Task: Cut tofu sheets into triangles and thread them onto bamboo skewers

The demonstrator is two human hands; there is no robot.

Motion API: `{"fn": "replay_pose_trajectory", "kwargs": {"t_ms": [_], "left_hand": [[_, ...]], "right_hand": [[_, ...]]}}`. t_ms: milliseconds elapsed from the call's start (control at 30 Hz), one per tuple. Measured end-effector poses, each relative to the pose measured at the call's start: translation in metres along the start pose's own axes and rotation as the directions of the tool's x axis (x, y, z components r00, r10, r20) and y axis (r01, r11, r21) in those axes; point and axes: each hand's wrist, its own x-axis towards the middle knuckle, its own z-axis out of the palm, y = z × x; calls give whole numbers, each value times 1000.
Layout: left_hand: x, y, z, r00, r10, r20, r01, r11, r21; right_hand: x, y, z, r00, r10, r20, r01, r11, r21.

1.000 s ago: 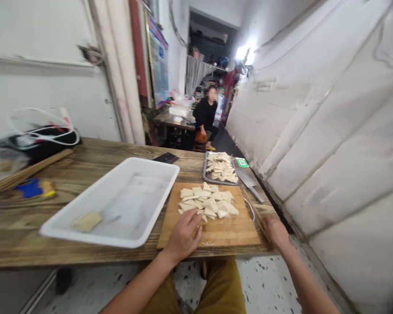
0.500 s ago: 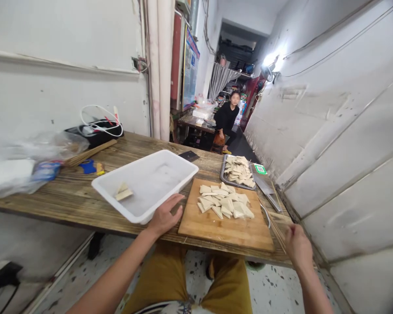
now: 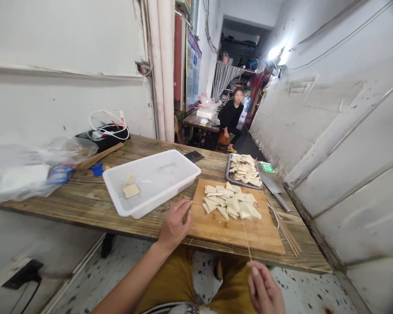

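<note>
Tofu triangles (image 3: 229, 206) lay cut in three lots on a wooden table (image 3: 212, 163): a heap on a steel tray (image 3: 227, 173), a spread on a cutting board (image 3: 236, 237), and two pieces (image 3: 131, 189) in a white plastic tub (image 3: 140, 160); none showed on a skewer. Left hand (image 3: 174, 224) stood beside the board's near edge, fingers loosely spread, holding nothing. Right hand (image 3: 263, 290) pinched a thin bamboo skewer (image 3: 246, 242) between thumb and fingertips, its tip over the board, with a skewer bundle (image 3: 283, 229) and a cleaver (image 3: 273, 186) beyond.
</note>
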Motion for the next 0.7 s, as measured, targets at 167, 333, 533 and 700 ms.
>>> {"fn": "replay_pose_trajectory", "kwargs": {"t_ms": [167, 333, 533, 700], "left_hand": [[10, 22, 22, 970, 92, 225, -79, 995, -67], [24, 31, 48, 931, 143, 335, -121, 989, -86], [25, 37, 61, 857, 196, 476, -204, 978, -36], [15, 26, 65, 868, 229, 441, -235, 971, -41]], "right_hand": [[-17, 21, 18, 988, 43, 151, -47, 998, 28], [-25, 33, 11, 990, -99, 98, 103, 994, -29], [-32, 39, -7, 979, -189, 74, 198, 969, -146], [-37, 49, -5, 982, -138, 131, 157, 975, -156]]}}
